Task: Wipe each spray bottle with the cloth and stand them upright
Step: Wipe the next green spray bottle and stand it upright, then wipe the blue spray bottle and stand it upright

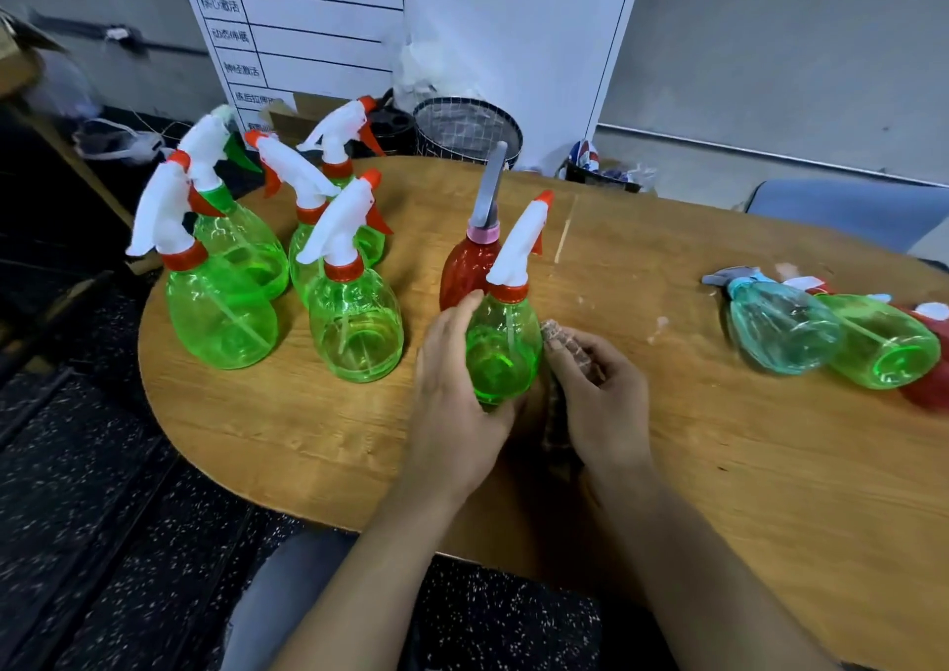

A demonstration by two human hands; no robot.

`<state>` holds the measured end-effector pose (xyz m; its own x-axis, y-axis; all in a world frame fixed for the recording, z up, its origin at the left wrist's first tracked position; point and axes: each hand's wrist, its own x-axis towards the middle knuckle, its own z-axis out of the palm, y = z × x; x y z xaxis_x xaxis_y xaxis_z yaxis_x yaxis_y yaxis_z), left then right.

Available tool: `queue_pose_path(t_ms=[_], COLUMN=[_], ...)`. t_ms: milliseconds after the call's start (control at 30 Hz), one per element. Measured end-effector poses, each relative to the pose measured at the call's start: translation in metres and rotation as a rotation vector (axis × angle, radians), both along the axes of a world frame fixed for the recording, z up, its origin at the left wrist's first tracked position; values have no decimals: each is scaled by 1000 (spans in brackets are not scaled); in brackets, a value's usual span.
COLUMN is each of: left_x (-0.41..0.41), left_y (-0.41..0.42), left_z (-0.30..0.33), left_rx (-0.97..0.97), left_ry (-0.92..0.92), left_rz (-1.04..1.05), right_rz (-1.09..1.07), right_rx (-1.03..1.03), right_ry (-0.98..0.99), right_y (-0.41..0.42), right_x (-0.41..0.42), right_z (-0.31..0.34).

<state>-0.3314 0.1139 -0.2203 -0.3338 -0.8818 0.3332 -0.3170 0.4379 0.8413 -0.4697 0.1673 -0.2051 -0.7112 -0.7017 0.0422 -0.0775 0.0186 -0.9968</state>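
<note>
Left hand [452, 383] grips the green spray bottle [503, 352] mid-table, fingers curled round its left side, thumb up by the shoulder; the bottle is upright or nearly so, base hidden behind the hand, so can't tell if it rests on the wooden table [308, 413]. Right hand [601, 393] pinches the cloth [562, 342] in bent fingers against the bottle's right side — most of the cloth is covered by the hand, pattern hard to make out. Red bottle [462, 275] stands just behind, partly blocked. Five green bottles [354, 321] upright at left, overlapping each other. At right, a teal bottle [780, 326] and another green one [883, 347] lie on their sides; a red one [929, 388] is cut off by the frame edge. Whiteboard [308, 28] behind has Chinese row labels — too blurred to read reliably.
</note>
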Motion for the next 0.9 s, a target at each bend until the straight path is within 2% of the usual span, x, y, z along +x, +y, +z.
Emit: queue_pose_path(t_ms=[467, 900], left_x=[-32, -29], left_y=[-57, 18], left_z=[4, 29], left_rx=[34, -26], left_ry=[-29, 184], left_rz=[46, 20], right_rz=[48, 16], right_rx=[-29, -132], right_ry=[13, 72], right_y=[-20, 24], right_x=[-23, -33], right_z=[-6, 26])
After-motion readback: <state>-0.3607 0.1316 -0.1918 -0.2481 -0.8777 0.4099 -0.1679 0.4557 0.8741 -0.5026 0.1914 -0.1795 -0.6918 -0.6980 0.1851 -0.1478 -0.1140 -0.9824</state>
